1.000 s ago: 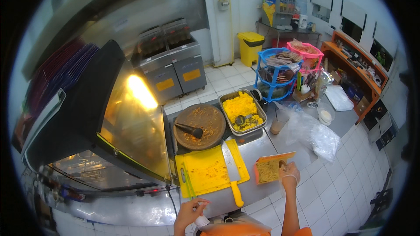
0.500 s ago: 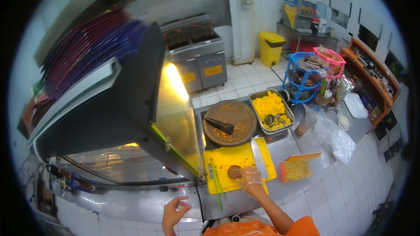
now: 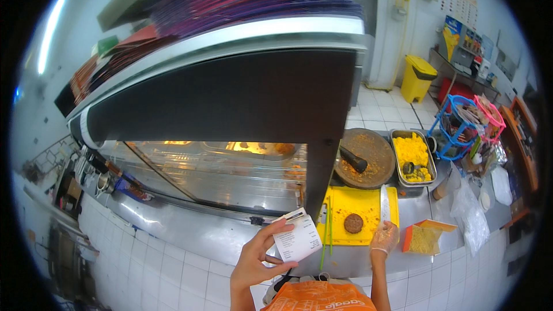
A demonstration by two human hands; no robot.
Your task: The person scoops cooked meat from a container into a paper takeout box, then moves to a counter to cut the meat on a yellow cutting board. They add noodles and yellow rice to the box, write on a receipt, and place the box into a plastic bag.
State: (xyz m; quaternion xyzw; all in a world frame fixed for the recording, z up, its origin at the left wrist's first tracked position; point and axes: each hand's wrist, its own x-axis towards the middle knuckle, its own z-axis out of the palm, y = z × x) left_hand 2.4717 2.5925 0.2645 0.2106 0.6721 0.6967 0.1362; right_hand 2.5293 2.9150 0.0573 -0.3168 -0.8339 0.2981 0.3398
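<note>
My left hand [image 3: 262,259] pinches a small bunch of white printed paper slips [image 3: 299,243] between thumb and fingers, above the counter's front edge. My right hand [image 3: 384,238], in a clear plastic glove, rests curled at the near right corner of the yellow cutting board [image 3: 340,201]. It meets the near end of a broad-bladed knife [image 3: 385,203] lying flat there; whether the fingers grip a handle is hidden. Left of this hand, a round brown patty [image 3: 353,223] lies flat on the board among crumbs. Green chopsticks or tongs [image 3: 328,224] lie along the board's left side.
Beyond the board stand a stone mortar [image 3: 374,167] with a dark pestle [image 3: 353,159] and a metal tray of yellow food [image 3: 412,150] with a ladle. An orange box of noodles [image 3: 425,241] sits at right. A glass-fronted display warmer [image 3: 230,98] fills the left.
My left hand has gone from empty to holding the paper slips. My right hand has drawn back from the patty to the knife's near end. The view has swung left.
</note>
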